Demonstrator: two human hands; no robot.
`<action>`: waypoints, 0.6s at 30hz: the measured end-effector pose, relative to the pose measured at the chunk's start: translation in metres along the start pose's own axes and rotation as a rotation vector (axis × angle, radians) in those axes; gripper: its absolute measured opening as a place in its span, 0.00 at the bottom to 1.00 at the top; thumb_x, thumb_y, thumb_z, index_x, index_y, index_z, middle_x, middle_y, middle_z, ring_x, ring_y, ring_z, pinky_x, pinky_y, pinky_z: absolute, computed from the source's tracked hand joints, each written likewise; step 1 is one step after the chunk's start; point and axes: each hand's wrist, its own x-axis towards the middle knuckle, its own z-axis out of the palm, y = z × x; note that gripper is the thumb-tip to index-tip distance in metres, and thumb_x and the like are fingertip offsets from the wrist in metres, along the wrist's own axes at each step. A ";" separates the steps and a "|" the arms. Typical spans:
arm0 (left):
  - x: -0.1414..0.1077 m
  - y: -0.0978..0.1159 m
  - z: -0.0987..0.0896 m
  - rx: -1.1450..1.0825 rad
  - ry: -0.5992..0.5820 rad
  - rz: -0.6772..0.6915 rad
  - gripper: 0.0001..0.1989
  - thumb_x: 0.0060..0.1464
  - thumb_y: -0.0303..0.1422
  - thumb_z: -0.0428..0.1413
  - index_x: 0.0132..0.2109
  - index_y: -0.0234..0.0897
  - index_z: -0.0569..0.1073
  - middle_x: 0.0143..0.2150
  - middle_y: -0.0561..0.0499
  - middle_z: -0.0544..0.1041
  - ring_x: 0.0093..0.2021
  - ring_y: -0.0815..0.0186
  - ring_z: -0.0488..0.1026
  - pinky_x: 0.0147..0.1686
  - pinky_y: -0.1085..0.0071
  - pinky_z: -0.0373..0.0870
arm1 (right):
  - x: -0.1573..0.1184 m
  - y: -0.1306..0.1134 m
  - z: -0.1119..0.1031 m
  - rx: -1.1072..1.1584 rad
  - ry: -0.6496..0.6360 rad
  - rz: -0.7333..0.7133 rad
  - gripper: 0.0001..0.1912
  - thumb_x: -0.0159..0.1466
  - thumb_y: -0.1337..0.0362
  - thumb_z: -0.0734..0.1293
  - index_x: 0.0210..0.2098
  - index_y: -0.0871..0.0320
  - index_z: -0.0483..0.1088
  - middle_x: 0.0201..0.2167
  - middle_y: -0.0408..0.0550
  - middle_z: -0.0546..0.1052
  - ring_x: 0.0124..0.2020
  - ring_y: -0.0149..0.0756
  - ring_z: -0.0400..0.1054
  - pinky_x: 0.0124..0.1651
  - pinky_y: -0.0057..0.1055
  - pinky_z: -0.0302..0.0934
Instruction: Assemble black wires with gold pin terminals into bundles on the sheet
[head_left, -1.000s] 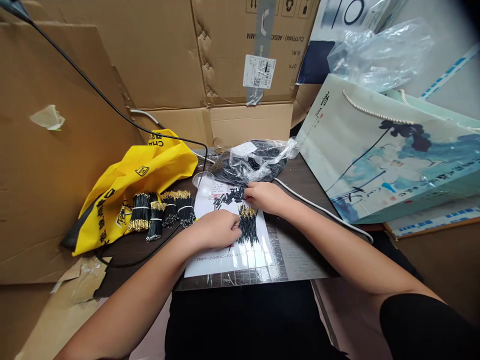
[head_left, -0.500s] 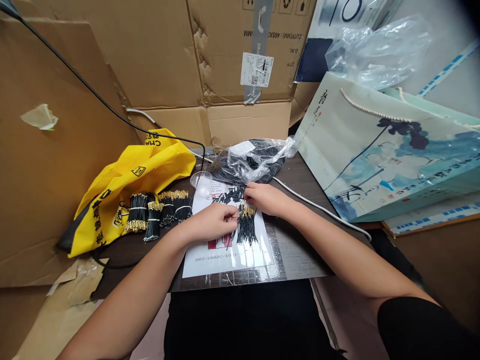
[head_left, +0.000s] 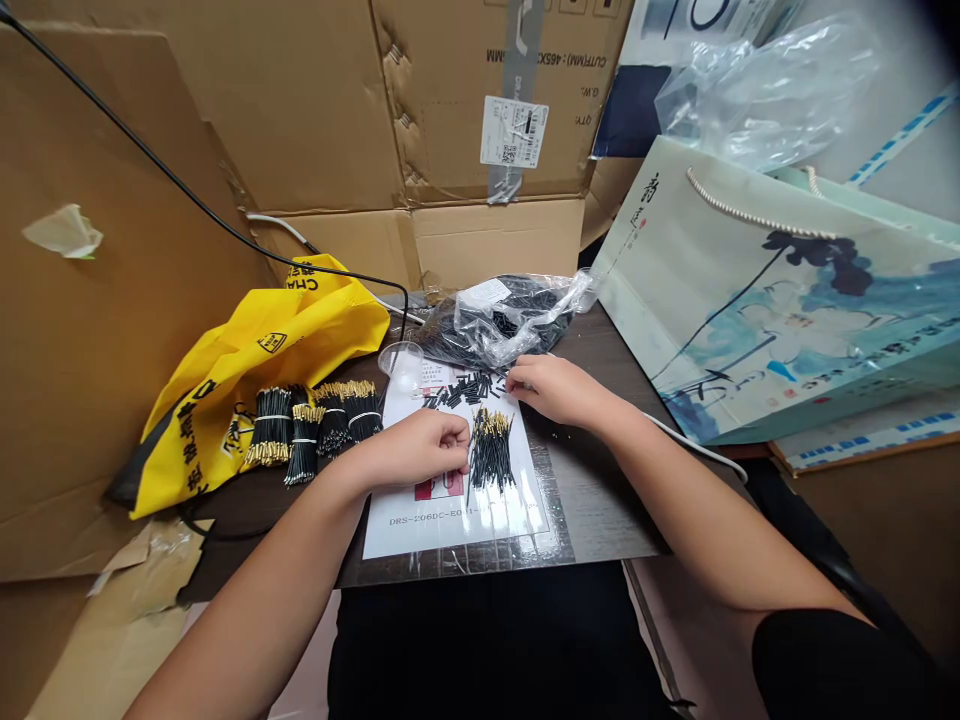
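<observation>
Left hand (head_left: 429, 447) is sitting curled up beside the loose wires (head_left: 492, 460); can't tell if it's gripping one. Those are looking skinny and black, lying on the paper (head_left: 394, 500) between both hands, gold tips pointing far, long axis running near to far. Right hand (head_left: 553, 388) is hanging by the black tubes (head_left: 471, 388), fingertips bunched, can't tell if it's holding any.

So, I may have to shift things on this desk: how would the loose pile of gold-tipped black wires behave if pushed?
The wire pile would probably spread apart, as no band shows around it, unlike the tied bundles. Single wires look thin, so they may bend. The sheet beneath shows glare, so they might slide easily.
</observation>
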 end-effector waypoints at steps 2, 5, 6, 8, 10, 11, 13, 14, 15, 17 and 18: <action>0.001 0.000 0.002 -0.026 0.006 0.002 0.04 0.48 0.33 0.50 0.31 0.37 0.63 0.33 0.47 0.79 0.24 0.68 0.74 0.16 0.77 0.65 | -0.002 0.003 -0.002 -0.014 -0.008 0.010 0.07 0.66 0.66 0.64 0.39 0.56 0.74 0.39 0.46 0.75 0.39 0.34 0.68 0.38 0.28 0.54; 0.001 0.004 0.003 -0.058 0.011 0.011 0.05 0.49 0.33 0.50 0.31 0.37 0.63 0.39 0.46 0.78 0.28 0.66 0.77 0.16 0.77 0.65 | -0.001 0.002 0.002 -0.060 -0.023 0.052 0.08 0.65 0.64 0.65 0.42 0.55 0.75 0.40 0.47 0.76 0.40 0.36 0.68 0.38 0.29 0.54; 0.001 0.005 0.002 -0.049 0.030 0.021 0.05 0.50 0.33 0.50 0.31 0.36 0.63 0.40 0.47 0.78 0.28 0.67 0.77 0.17 0.77 0.64 | 0.000 0.001 0.005 -0.073 -0.026 0.058 0.08 0.66 0.63 0.65 0.43 0.56 0.75 0.40 0.47 0.76 0.41 0.36 0.68 0.38 0.30 0.54; 0.001 0.008 0.000 0.009 0.103 0.061 0.05 0.51 0.32 0.49 0.30 0.36 0.64 0.38 0.48 0.78 0.26 0.70 0.75 0.20 0.77 0.64 | 0.003 -0.002 0.011 -0.090 -0.025 0.054 0.10 0.66 0.61 0.65 0.45 0.56 0.74 0.39 0.48 0.76 0.41 0.37 0.69 0.39 0.30 0.55; 0.001 0.010 -0.001 0.084 0.188 0.118 0.08 0.53 0.31 0.47 0.28 0.35 0.65 0.33 0.50 0.78 0.25 0.72 0.71 0.24 0.76 0.64 | 0.006 -0.007 0.018 -0.106 -0.010 0.051 0.11 0.66 0.60 0.65 0.45 0.56 0.74 0.39 0.48 0.76 0.41 0.37 0.69 0.38 0.30 0.54; 0.001 0.011 -0.002 0.108 0.227 0.141 0.10 0.55 0.31 0.45 0.28 0.35 0.66 0.31 0.51 0.77 0.25 0.72 0.70 0.26 0.75 0.64 | 0.007 -0.009 0.021 -0.113 0.001 0.052 0.10 0.67 0.60 0.65 0.44 0.56 0.74 0.39 0.49 0.76 0.41 0.37 0.69 0.38 0.30 0.54; 0.002 0.012 -0.002 0.140 0.299 0.155 0.14 0.57 0.32 0.43 0.27 0.36 0.67 0.28 0.52 0.76 0.25 0.72 0.68 0.28 0.74 0.64 | 0.009 -0.012 0.025 -0.119 0.024 0.062 0.09 0.67 0.61 0.65 0.43 0.56 0.74 0.40 0.48 0.76 0.41 0.37 0.69 0.37 0.29 0.54; 0.002 0.013 -0.002 0.157 0.335 0.149 0.15 0.58 0.33 0.42 0.27 0.36 0.67 0.28 0.52 0.76 0.25 0.71 0.68 0.29 0.74 0.64 | 0.010 -0.013 0.026 -0.116 0.031 0.071 0.08 0.67 0.62 0.64 0.43 0.56 0.74 0.40 0.48 0.76 0.41 0.37 0.69 0.36 0.29 0.54; 0.002 0.013 -0.002 0.179 0.365 0.137 0.15 0.58 0.33 0.42 0.27 0.36 0.67 0.28 0.52 0.76 0.25 0.71 0.68 0.29 0.73 0.64 | 0.011 -0.013 0.027 -0.110 0.036 0.083 0.08 0.67 0.63 0.64 0.42 0.56 0.74 0.40 0.48 0.76 0.41 0.37 0.70 0.36 0.29 0.54; 0.001 0.014 -0.001 0.229 0.393 0.108 0.14 0.58 0.33 0.43 0.27 0.37 0.66 0.29 0.52 0.78 0.26 0.70 0.69 0.30 0.72 0.64 | 0.012 -0.014 0.028 -0.098 0.039 0.107 0.07 0.67 0.65 0.63 0.41 0.56 0.73 0.40 0.47 0.76 0.41 0.36 0.70 0.37 0.29 0.55; 0.001 0.014 0.000 0.250 0.399 0.096 0.13 0.58 0.33 0.44 0.27 0.37 0.66 0.31 0.52 0.79 0.26 0.69 0.69 0.31 0.72 0.64 | 0.012 -0.014 0.029 -0.093 0.041 0.117 0.07 0.66 0.66 0.63 0.40 0.56 0.73 0.39 0.47 0.75 0.41 0.36 0.70 0.37 0.29 0.55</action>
